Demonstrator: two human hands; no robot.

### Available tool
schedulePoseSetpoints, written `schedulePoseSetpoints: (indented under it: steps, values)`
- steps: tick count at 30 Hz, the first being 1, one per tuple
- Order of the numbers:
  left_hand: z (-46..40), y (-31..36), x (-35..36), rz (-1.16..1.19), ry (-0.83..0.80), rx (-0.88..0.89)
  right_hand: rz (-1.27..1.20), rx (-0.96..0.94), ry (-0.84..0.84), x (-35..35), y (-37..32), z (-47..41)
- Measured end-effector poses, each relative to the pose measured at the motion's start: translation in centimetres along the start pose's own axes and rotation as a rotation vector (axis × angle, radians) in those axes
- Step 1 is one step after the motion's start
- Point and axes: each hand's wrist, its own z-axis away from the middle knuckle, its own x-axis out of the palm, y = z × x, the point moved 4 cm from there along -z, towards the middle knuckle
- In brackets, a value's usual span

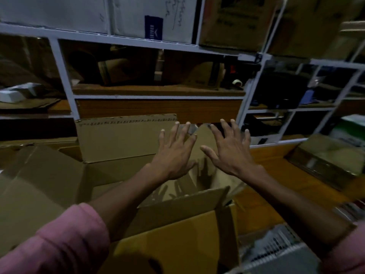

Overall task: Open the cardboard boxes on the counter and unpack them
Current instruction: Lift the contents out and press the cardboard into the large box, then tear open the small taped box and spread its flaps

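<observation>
Below, the brown cardboard box stands flaps-up, left hand and right hand splayed, fingers released.

We observe two bare forearms; each pink sleeve is pushed up, bunched in soft folds near the elbow.

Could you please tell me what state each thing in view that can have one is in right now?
Cardboard box: open, flaps raised.
Far flap: standing upright.
Left hand: open, fingers spread over the box.
Right hand: open, fingers spread over the box.
Clear plastic inside the box: not gripped.
</observation>
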Motion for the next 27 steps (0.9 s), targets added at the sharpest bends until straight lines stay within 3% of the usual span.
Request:
schedulePoseSetpoints:
  steps: [11, 20, 27]
  values:
    - [-9.3, 18.1, -1.2, 0.094, 0.031, 0.263, -0.088, 0.252, 0.069, -2.3, 18.0, 7.4]
    - [-19.5, 38.6, 5.5, 0.058, -0.059, 0.393, -0.070, 0.466, -0.036, 1.0, 38.4, 15.6]
    - [-22.1, 47.5, 12.7, 0.060, -0.212, 0.407, -0.096, 0.628, -0.105, 4.8, 49.2, 22.0]
